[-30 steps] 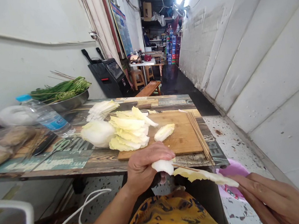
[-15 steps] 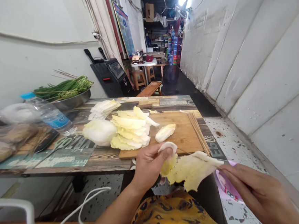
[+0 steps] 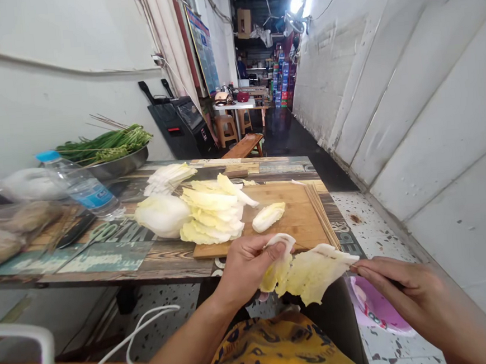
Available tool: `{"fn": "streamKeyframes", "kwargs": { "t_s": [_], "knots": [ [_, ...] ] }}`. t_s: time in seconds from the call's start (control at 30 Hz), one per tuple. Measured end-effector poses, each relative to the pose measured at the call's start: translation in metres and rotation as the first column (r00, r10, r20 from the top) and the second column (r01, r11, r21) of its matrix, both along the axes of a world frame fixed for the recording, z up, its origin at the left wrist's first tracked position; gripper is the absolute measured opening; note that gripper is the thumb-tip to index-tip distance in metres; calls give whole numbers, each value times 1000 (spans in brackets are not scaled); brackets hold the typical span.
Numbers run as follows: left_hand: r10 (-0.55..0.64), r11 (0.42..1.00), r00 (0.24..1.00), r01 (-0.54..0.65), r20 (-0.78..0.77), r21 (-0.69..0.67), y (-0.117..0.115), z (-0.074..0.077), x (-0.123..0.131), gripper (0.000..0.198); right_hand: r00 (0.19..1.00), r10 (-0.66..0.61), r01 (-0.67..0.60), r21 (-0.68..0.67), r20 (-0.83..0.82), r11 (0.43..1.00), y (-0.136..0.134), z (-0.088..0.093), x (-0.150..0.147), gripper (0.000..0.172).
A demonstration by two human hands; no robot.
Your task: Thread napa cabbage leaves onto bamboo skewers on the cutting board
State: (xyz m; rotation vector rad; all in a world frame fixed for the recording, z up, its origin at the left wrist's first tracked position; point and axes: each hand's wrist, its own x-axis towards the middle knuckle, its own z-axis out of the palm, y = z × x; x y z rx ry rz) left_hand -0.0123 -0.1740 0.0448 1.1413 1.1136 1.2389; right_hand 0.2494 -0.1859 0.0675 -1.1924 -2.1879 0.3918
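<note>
Above my lap, my left hand (image 3: 256, 265) pinches a pale yellow cabbage leaf (image 3: 277, 266), folded at its white rib. To the right of it, a wider cabbage leaf (image 3: 317, 274) hangs threaded on a thin wooden skewer. My right hand (image 3: 397, 290) grips the skewer's end at that leaf's right edge; most of the skewer is hidden by the leaf. Just beyond the hands lies a wooden cutting board (image 3: 297, 234) with a small cabbage heart (image 3: 269, 216) and a pile of cabbage leaves (image 3: 211, 209). Bare skewers (image 3: 323, 215) rest along its right edge.
Left of the board sit a cabbage head (image 3: 162, 215), more leaves (image 3: 169, 178), a water bottle (image 3: 90, 191) and a black-handled knife (image 3: 76, 230). Behind them stands a metal bowl of skewered greens (image 3: 117, 165). A pink basin (image 3: 379, 306) is on the floor at right.
My right hand has shifted slightly left, bringing the skewered leaf closer to my left hand. The folded leaf has tipped a little to the right. More of the pink basin shows.
</note>
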Motion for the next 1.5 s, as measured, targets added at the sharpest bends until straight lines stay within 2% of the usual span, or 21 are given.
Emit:
{"fn": "streamKeyframes", "kwargs": {
  "t_s": [0.17,0.3,0.5,0.6,0.67,0.7,0.8,0.87,0.97,1.17,1.5],
  "knots": [
    [-68,997,998,68,-12,26,-1,5,-1,21,997,32,-40,-130,-66,991,10,3,5,23],
    [-129,972,979,156,-155,174,-5,13,-8,24,989,55,-87,-241,-137,967,15,3,10,21],
    [-30,872,949,179,-315,455,-13,20,-12,24,972,170,-210,-269,-165,940,17,7,11,20],
    [-121,810,921,307,-371,499,-16,22,-8,26,960,244,-273,-269,-136,924,16,11,10,21],
    [-138,810,917,322,-374,490,-17,21,-4,25,958,262,-285,-268,-117,920,14,13,10,21],
    [-101,833,929,274,-355,481,-18,21,-2,24,962,249,-271,-258,-114,927,13,14,10,20],
    [94,917,958,22,-269,399,-19,17,3,21,977,180,-200,-197,-112,960,10,13,12,17],
    [178,942,959,-102,-219,319,-19,14,4,19,984,147,-163,-171,-100,972,10,11,13,16],
    [240,959,958,-209,-159,190,-16,10,4,22,991,105,-118,-168,-88,979,13,8,14,17],
    [199,980,980,-198,-20,27,-7,1,-1,28,995,47,-63,-178,-90,982,17,7,17,22],
    [124,992,988,-121,86,-40,-5,-1,-1,25,993,47,-70,-215,-111,974,15,4,12,23]
  ]
}}
